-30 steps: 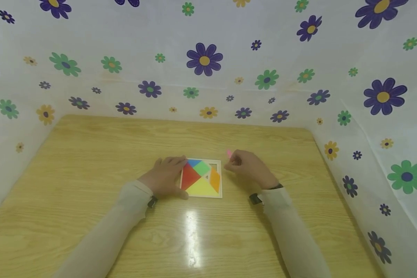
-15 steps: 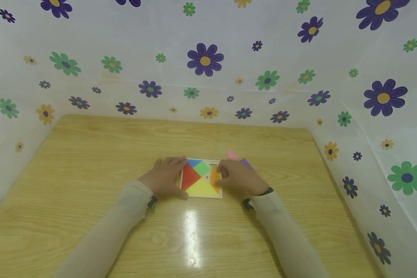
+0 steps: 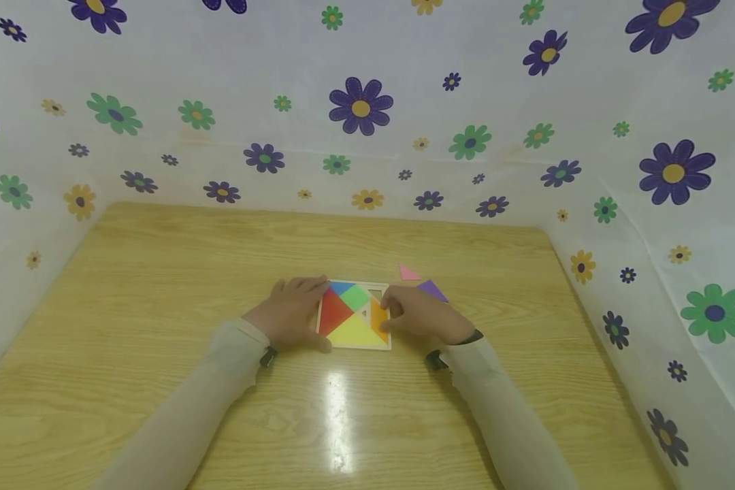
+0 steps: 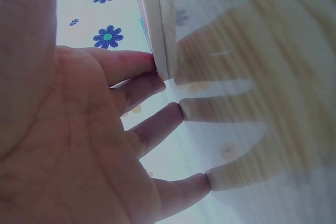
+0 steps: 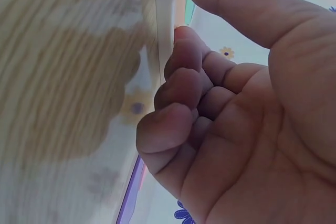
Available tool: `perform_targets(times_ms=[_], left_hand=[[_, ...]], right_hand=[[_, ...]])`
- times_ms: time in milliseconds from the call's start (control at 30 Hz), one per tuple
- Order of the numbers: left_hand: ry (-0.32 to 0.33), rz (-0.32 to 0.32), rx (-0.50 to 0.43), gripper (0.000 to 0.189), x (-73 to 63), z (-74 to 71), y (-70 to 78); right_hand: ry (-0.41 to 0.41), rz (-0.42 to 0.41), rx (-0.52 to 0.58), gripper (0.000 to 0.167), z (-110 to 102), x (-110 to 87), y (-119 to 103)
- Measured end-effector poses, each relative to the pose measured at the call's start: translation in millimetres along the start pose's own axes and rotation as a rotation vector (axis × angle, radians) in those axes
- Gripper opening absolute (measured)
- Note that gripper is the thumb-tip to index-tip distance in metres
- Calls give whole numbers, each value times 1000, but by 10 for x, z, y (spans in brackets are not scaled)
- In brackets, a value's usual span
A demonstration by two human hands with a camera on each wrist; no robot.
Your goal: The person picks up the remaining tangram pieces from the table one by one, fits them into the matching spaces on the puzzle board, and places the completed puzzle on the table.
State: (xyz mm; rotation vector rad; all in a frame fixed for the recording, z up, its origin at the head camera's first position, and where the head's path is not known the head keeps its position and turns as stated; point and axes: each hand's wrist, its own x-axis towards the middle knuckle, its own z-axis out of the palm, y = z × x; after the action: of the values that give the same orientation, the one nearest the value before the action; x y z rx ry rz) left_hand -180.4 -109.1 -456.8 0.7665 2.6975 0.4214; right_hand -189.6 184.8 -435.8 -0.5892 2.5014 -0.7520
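A square wooden tangram tray [image 3: 354, 349] lies on the table with red, blue, green, yellow and orange pieces in it. My left hand [image 3: 288, 313] rests along its left edge, fingers spread. In the left wrist view one fingertip touches the tray's side [image 4: 161, 24] and other fingertips [image 4: 173, 111] rest on the tabletop. At the right edge, my right hand [image 3: 425, 314] has its thumb and forefinger on the orange parallelogram piece [image 3: 377, 316]. The other right fingers [image 5: 176, 90] are curled beside the tray's rim [image 5: 165, 9]. An unfilled gap shows at the tray's upper right corner.
A pink triangle piece [image 3: 409, 273] and a purple triangle piece [image 3: 433, 290] lie on the wooden table [image 3: 220, 245] behind the right hand. Flower-printed white sheeting [image 3: 306, 61] stands around the back and sides.
My right hand has moved left from beside the pink triangle onto the orange piece, uncovering the pink and purple triangles. The left hand has stayed at the tray's edge.
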Motion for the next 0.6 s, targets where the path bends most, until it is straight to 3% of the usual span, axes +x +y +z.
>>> perform_targets(times_ms=[267, 400, 600], left_hand=[[2, -4, -16, 121, -15, 1, 9], [-1, -6, -10, 121, -18, 3, 13], [5, -5, -8, 122, 1, 16, -4]], right_hand=[[-23, 13, -13, 33, -5, -16, 0], [-8, 20, -2, 24, -30, -35, 23], [214, 160, -6, 20, -219, -69, 71]])
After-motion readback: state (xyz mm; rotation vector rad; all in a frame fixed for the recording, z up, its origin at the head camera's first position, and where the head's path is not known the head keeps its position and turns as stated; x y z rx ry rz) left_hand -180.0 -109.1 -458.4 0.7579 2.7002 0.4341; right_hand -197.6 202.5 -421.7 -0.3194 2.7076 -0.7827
